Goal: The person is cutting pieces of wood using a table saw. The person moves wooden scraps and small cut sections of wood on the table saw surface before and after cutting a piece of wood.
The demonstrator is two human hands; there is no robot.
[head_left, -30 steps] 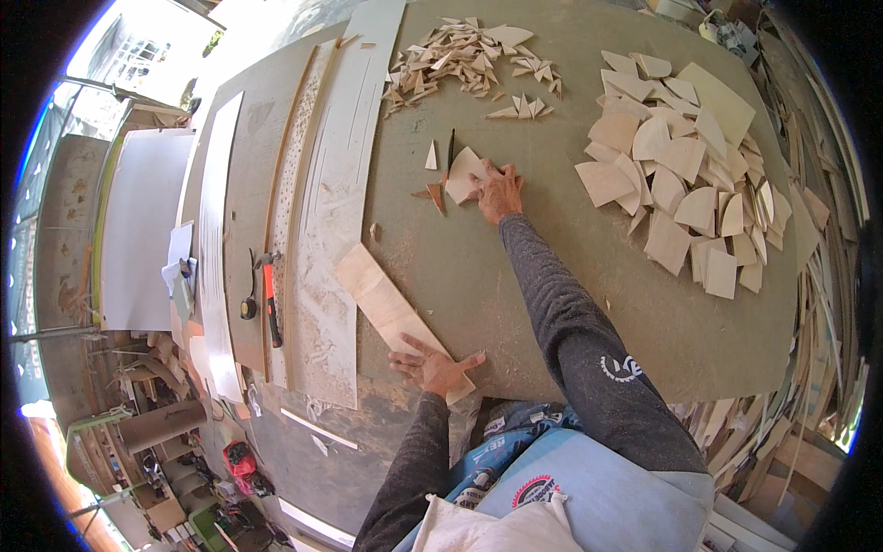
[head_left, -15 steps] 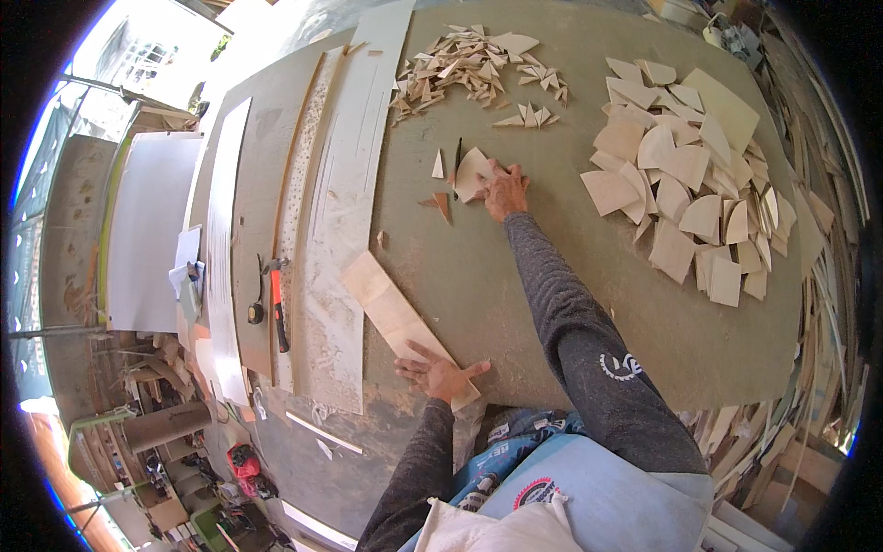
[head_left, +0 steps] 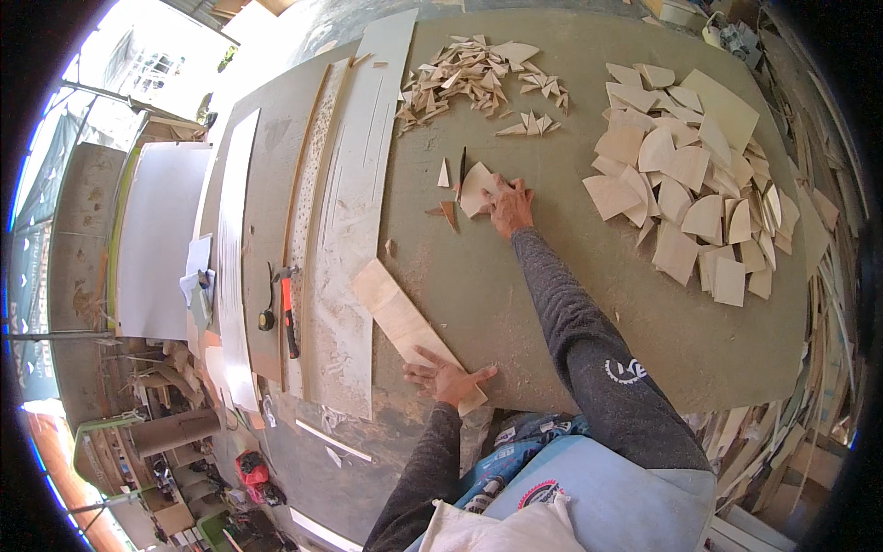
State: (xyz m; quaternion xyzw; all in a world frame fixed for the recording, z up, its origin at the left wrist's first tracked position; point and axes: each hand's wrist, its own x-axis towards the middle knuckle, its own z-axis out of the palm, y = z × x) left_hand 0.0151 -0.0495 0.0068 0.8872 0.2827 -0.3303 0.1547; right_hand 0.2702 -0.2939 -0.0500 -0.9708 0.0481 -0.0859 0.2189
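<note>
My right hand point(head_left: 510, 204) reaches over the table, its fingers bent onto a pale, thin wooden piece point(head_left: 475, 189) with a curved edge. Just left of that piece lies a slim black tool point(head_left: 463, 170), perhaps a knife. Beside the tool are a narrow pale wooden triangle point(head_left: 443, 173) and a reddish-brown wooden sliver point(head_left: 448, 213). Near the table's front edge, my left hand point(head_left: 445, 378) rests with fingers spread across a long pale wooden board point(head_left: 395, 308), which lies slantwise.
Small wooden offcuts point(head_left: 460, 78) are heaped at the far side. On the right is a large pile of curved wooden pieces point(head_left: 676, 175). A long dusty white panel point(head_left: 354, 202), an orange-handled hammer point(head_left: 290, 313) and a tape measure point(head_left: 267, 319) lie on the left.
The whole view has shifted slightly. My right hand and the curved-edged wooden piece have come a little nearer to me; my left hand stays on the board.
</note>
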